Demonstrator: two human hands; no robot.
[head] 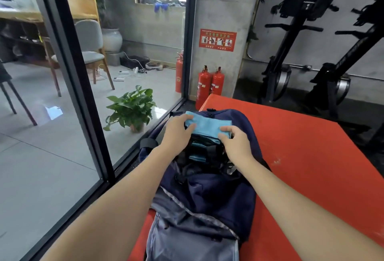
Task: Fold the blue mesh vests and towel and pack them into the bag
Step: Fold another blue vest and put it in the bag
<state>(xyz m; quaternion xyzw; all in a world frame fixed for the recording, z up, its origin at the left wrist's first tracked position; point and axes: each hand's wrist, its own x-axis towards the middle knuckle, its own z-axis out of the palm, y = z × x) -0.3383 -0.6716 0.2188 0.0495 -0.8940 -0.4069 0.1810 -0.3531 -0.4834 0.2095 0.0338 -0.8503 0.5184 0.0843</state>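
My left hand [178, 129] and right hand [233, 138] pinch the folded towel's [209, 124] ends over the open bag [207, 188]; it looks soft and light, so I'd grip its edges.

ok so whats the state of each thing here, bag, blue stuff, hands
bag: lying on the red mat, mouth open
towel: folded, at the bag's mouth, partly in
vests: in the bag, only partly visible
left hand: holds the towel's left end
right hand: holds the towel's right end
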